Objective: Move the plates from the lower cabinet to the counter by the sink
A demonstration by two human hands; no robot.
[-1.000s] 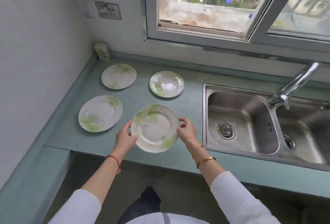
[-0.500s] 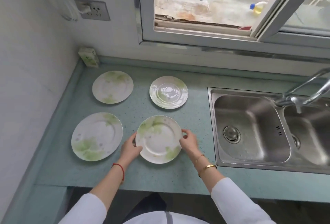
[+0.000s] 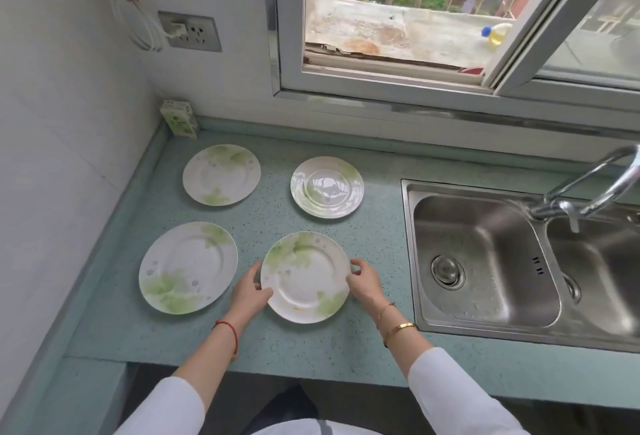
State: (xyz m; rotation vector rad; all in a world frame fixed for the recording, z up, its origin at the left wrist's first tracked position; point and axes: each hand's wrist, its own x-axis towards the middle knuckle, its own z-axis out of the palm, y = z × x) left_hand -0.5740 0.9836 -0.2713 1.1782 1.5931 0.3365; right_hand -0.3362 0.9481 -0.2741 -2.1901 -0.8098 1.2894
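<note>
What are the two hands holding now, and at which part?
Both hold the nearest white round plate with green leaves: left hand at its left rim, right hand at its right rim.

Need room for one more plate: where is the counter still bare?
Only narrow strips: along the front of the counter, between back right plate and sink, behind back left plate beside the carton. A plate may not fit. Crowded: front left plate sits close to front right plate, gripped by left hand and right hand.
</note>
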